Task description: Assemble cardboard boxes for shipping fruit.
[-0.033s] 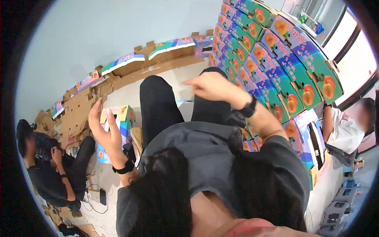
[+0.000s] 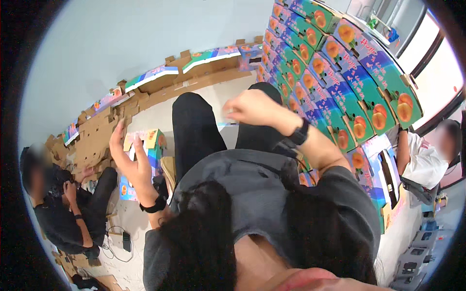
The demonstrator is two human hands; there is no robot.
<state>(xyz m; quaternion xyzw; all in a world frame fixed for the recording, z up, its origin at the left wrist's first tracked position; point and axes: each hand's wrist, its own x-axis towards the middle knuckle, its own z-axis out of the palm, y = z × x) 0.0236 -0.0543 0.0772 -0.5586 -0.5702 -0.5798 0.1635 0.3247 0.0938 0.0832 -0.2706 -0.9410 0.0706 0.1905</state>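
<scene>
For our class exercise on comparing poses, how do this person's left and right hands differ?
The left hand has its fingers extended; the right hand has them bent. The left hand points upward in the picture, the right hand leftward. The left hand appears over a patterned box, the right hand over a dark trouser leg. Both have dark wristbands.

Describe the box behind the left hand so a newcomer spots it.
From the tall stack of fruit-print boxes on the right, cross left past both dark trouser knees to the raised, open left hand. Partly hidden behind it is a blue-and-green box. It stands apart from the stack, brightly printed unlike the brown cardboard farther left.
</scene>
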